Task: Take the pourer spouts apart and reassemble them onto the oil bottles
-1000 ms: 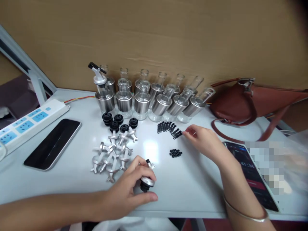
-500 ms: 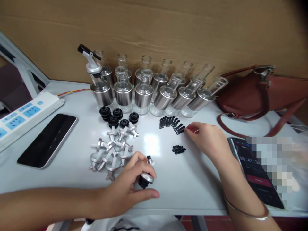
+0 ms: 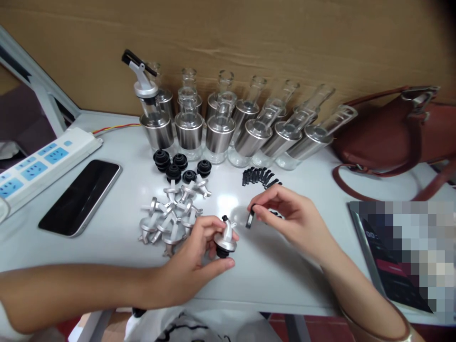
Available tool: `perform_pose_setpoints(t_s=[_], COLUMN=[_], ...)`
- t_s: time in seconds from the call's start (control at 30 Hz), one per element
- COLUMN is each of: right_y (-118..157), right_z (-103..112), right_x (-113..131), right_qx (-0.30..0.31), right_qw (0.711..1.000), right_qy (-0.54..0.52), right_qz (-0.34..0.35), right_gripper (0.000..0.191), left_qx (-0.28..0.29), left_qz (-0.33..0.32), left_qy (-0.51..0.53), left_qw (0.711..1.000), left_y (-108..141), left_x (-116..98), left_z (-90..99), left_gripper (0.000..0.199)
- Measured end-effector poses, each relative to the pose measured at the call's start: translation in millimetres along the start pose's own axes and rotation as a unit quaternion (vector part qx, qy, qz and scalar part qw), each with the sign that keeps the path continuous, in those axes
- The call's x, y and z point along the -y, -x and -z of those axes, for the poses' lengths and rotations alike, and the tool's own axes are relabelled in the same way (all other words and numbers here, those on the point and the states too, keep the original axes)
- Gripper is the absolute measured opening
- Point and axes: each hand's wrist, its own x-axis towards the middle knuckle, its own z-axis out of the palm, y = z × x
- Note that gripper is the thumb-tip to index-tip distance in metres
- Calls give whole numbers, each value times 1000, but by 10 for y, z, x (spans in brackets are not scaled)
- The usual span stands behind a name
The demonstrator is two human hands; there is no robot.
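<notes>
In my left hand (image 3: 203, 254) is a silver pourer spout (image 3: 225, 240) with a black ribbed stopper below and a small black cap on its tip. It stands nearly upright between my thumb and fingers. My right hand (image 3: 290, 216) pinches a small black lever (image 3: 250, 217) just right of the spout, apart from it. Behind that hand lies a row of similar black levers (image 3: 258, 175). Small black caps (image 3: 276, 215) are partly hidden by the right hand. Left of my left hand lies a pile of silver pourer spouts (image 3: 171, 218), with black ribbed stoppers (image 3: 173, 173) behind it.
Glass bottles with metal sleeves (image 3: 221, 133) stand in rows at the back; one carries a complete pourer (image 3: 144, 83). At left lie a phone (image 3: 80, 197) and a power strip (image 3: 42, 164). A brown bag (image 3: 388, 133) and a partly blurred device (image 3: 384, 256) are at right.
My right hand has taken a black lever from the row and brought it left, near the spout. My left hand has turned the spout more upright.
</notes>
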Motion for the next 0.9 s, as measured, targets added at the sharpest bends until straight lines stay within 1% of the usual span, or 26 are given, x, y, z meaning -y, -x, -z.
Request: perform_pose_setpoints(t_s=[0.1,0.2,0.33,0.4,0.57,0.77,0.9], right_y=[25,31,34,37,43,52,56], right_z=[-134,-179,-177,-178,-196,-207,-203], right_x=[19,18,14,15,18,-5,-16], right_qx=[21,38,55,60,80,98,113], right_qw=[998,991,979,975,968,965,964], right_qy=[-55,-115,-177,-197,-224,-238,-236], right_qz=[-25,-61,-83,-84,-83,-49,-44], right_gripper=[19,18,16,13,7,7,10], left_qx=[7,15,22,22,30,32,29], left_qz=[28,54,44,38,49,59,46], left_qy=[55,51,38,36,43,127,150], left_qw=[998,997,998,998,997,990,987], left_y=[-6,8,23,22,15,-1,14], left_x=[-18,-25,-4,3,-15,-36,-24], left_z=[-12,2,26,28,8,-14,-23], left_gripper=[38,31,29,29,31,33,35])
